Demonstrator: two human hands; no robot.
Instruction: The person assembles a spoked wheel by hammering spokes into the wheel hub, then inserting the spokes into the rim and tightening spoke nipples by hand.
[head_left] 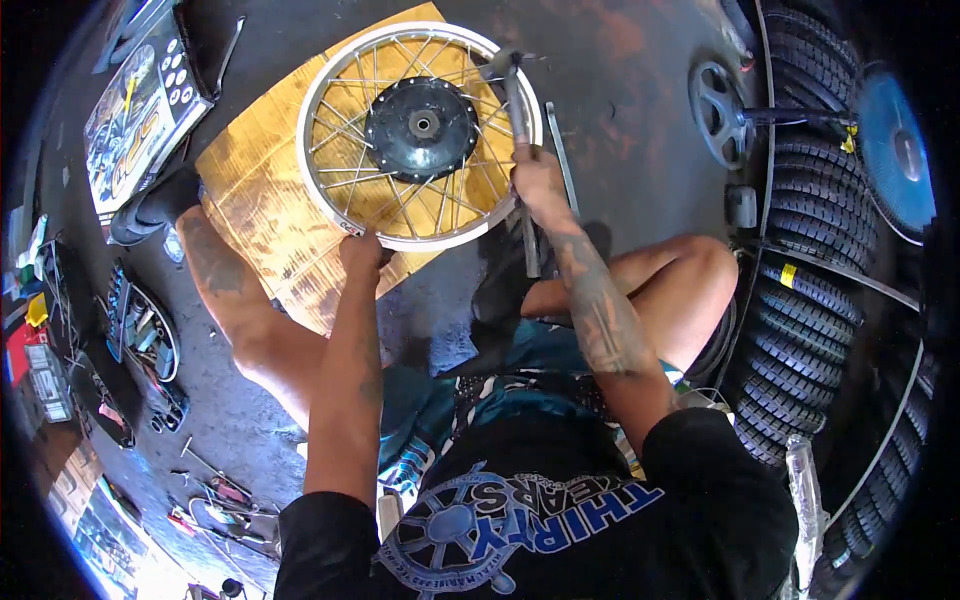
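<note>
Left hand (360, 250) grip clenched on spoked wheel (420, 135) rim, right hand (538, 180) grasping hammer (518, 120).

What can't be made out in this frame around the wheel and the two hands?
- Head view: the hammer handle's middle is hidden inside the right hand.
- The spoked wheel rim's near edge is covered by the left hand.
- The tools in the tray are too small and warped by the fisheye rim.
</note>
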